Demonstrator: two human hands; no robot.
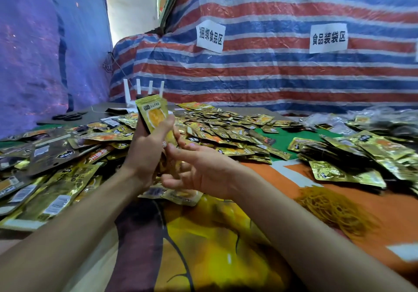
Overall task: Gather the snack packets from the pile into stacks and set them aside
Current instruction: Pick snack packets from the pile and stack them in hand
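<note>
My left hand (144,149) grips an upright stack of gold snack packets (152,114), its thumb across the front packet. My right hand (203,169) is just to the right, fingers spread and relaxed, its fingertips touching the lower edge of that stack. A wide pile of gold packets (226,126) covers the table behind my hands. More packets lie in a heap at the left (52,162) and in another at the right (352,153). A couple of packets (178,195) rest flat under my hands.
A tangle of yellow rubber bands (332,210) lies at the right front. Black scissors (67,117) and a white router (143,92) are at the back left. A striped tarp (271,69) with two paper signs forms the back wall. Orange and yellow cloth (214,246) covers the near table.
</note>
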